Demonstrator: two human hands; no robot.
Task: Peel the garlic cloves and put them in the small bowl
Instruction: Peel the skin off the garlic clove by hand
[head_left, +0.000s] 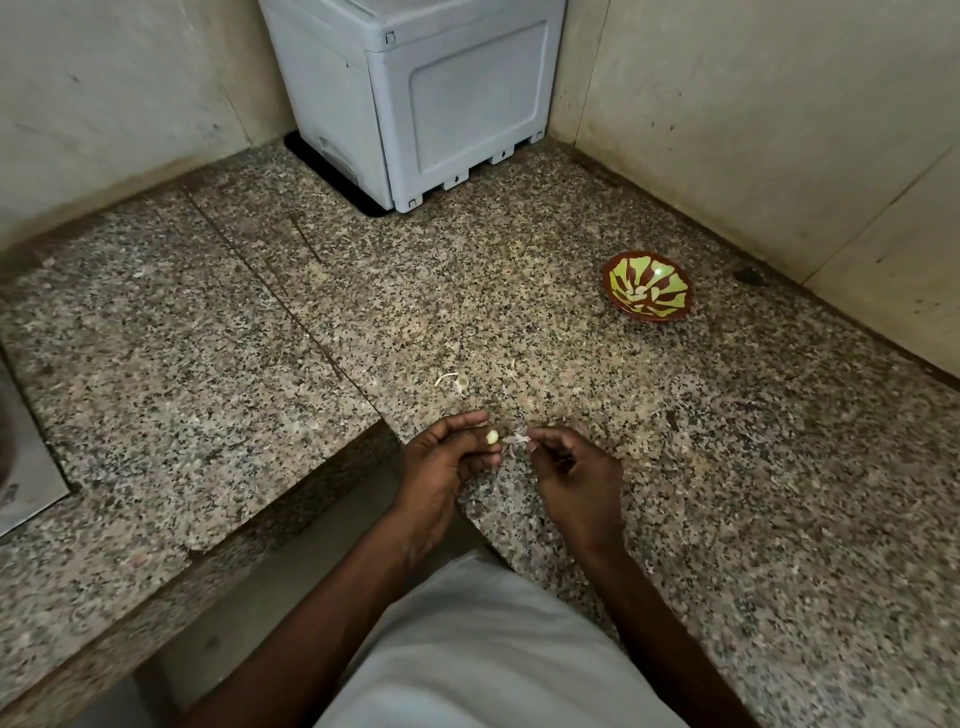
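My left hand (447, 457) pinches a pale garlic clove (491, 437) between thumb and fingers, just above the granite counter's front corner. Close to its right, my right hand (571, 467) pinches a thin strip of papery skin (515, 440) that trails off the clove. The small bowl (647, 283), brown-red with a green leaf pattern, sits on the counter at the far right, well away from both hands. A few pale peeled cloves lie inside it.
Loose bits of garlic skin (451, 380) lie on the speckled counter (260, 338) beyond my hands. A grey plastic appliance (415, 98) stands in the back corner. Tiled walls close the back and right. A metal edge (21, 467) shows at far left.
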